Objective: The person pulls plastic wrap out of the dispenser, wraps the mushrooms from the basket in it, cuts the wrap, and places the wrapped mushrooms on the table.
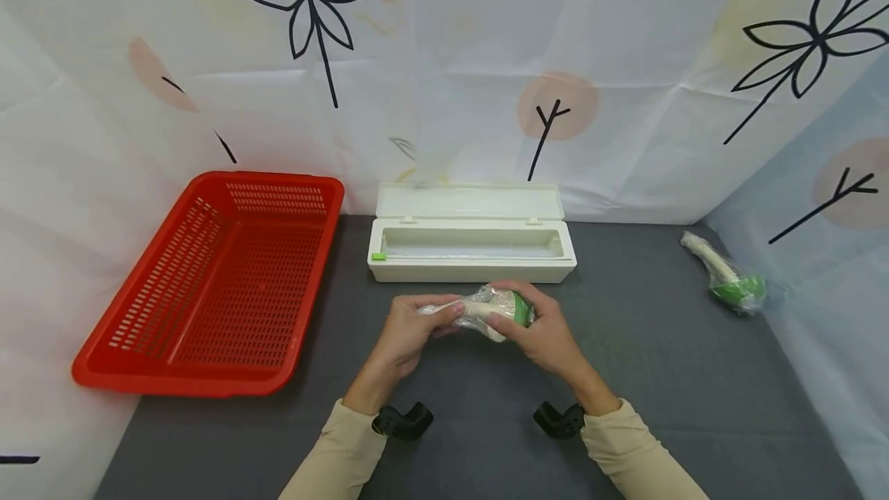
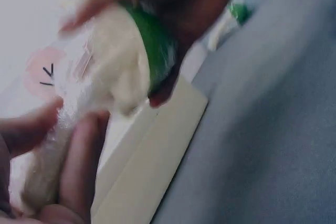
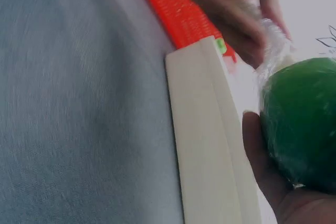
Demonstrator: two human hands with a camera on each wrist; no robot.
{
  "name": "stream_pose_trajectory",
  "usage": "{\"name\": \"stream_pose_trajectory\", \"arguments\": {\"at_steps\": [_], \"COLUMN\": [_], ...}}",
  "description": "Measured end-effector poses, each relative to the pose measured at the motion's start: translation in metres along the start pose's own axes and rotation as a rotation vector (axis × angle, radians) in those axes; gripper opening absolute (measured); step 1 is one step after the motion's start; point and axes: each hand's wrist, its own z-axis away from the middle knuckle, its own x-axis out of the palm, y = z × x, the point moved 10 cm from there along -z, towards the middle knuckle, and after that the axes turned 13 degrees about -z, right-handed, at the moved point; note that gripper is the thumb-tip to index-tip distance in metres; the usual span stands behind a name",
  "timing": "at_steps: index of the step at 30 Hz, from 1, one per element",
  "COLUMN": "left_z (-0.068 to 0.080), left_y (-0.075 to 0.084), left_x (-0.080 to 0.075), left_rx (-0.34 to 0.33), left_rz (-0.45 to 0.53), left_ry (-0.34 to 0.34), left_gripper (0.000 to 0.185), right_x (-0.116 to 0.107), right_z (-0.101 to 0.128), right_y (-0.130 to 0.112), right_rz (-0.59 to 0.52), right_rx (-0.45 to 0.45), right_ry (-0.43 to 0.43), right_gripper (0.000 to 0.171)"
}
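Both hands hold a cream-and-green vegetable toy wrapped in clear film [image 1: 486,309] just above the grey table, in front of the cling-film dispenser. My left hand [image 1: 415,324] pinches the thin cream stem end [image 2: 47,177]. My right hand [image 1: 535,326] curls round the green head [image 3: 302,124], and the film bunches between the two hands. In the left wrist view the wrapped toy [image 2: 126,56] is blurred.
A cream cling-film dispenser box [image 1: 472,245] stands with its lid raised behind the hands. A red slotted basket [image 1: 215,284] sits at the left. A second film-wrapped vegetable toy [image 1: 729,276] lies at the far right by the wall. Cloth walls enclose the grey table [image 1: 667,376].
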Motion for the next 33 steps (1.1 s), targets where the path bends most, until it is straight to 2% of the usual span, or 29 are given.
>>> {"name": "stream_pose_trajectory", "arguments": {"at_steps": [2,5,7,11,12,14,15,17,19,20,22,23,24,26,29,31,33], "left_z": [0.000,0.000,0.000,-0.002,-0.002,0.002,0.006,0.019,0.042,0.056,0.084,0.096,0.105,0.115,0.116,0.114,0.112], "left_y": [-0.002,0.005,0.005,-0.008,-0.010,-0.007,-0.002,0.015,0.040,0.051,0.067,0.072,0.074,0.070,0.058,0.052,0.050], "left_x": [0.000,-0.002,-0.006,-0.012,-0.013,-0.018,-0.022,-0.038,-0.064,-0.077,-0.106,-0.120,-0.134,-0.157,-0.175,-0.178,-0.179], "left_rx": [-0.014,0.035,0.028,-0.078,-0.090,-0.064,-0.026,0.090,0.231,0.295,0.359,0.355,0.326,0.215,0.077,0.043,0.037], "left_rz": [-0.008,-0.090,-0.070,0.051,0.047,-0.086,-0.170,-0.358,-0.553,-0.616,-0.758,-0.818,-0.880,-0.976,-1.041,-1.040,-1.017], "left_ry": [-0.001,0.010,0.028,0.021,0.015,0.045,0.082,0.223,0.449,0.562,0.765,0.849,0.905,0.934,0.865,0.815,0.799], "left_gripper": [0.032,0.030,0.027,0.025,0.026,0.028,0.029,0.035,0.041,0.044,0.050,0.053,0.055,0.057,0.049,0.041,0.035], "right_x": [-0.005,-0.014,-0.013,0.000,0.002,0.003,0.002,-0.002,-0.008,-0.012,-0.023,-0.028,-0.032,-0.040,-0.046,-0.048,-0.051], "right_z": [-0.002,-0.002,-0.001,0.006,0.008,0.011,0.013,0.018,0.023,0.026,0.032,0.034,0.037,0.041,0.045,0.047,0.049], "right_y": [0.005,0.013,0.016,0.010,0.009,0.007,0.006,0.004,0.002,0.000,-0.004,-0.005,-0.007,-0.010,-0.013,-0.015,-0.017], "right_rz": [0.010,0.011,0.009,-0.008,-0.024,-0.033,-0.031,-0.033,-0.038,-0.041,-0.055,-0.063,-0.067,-0.071,-0.080,-0.084,-0.086], "right_rx": [0.039,0.128,0.168,0.148,0.140,0.113,0.101,0.081,0.056,0.043,0.016,0.003,-0.010,-0.033,-0.055,-0.070,-0.086], "right_ry": [0.049,0.112,0.062,-0.124,-0.148,-0.156,-0.146,-0.113,-0.067,-0.041,0.014,0.039,0.061,0.093,0.113,0.124,0.146], "right_gripper": [0.033,0.030,0.035,0.053,0.056,0.056,0.056,0.054,0.054,0.055,0.057,0.058,0.058,0.059,0.060,0.060,0.062]}}
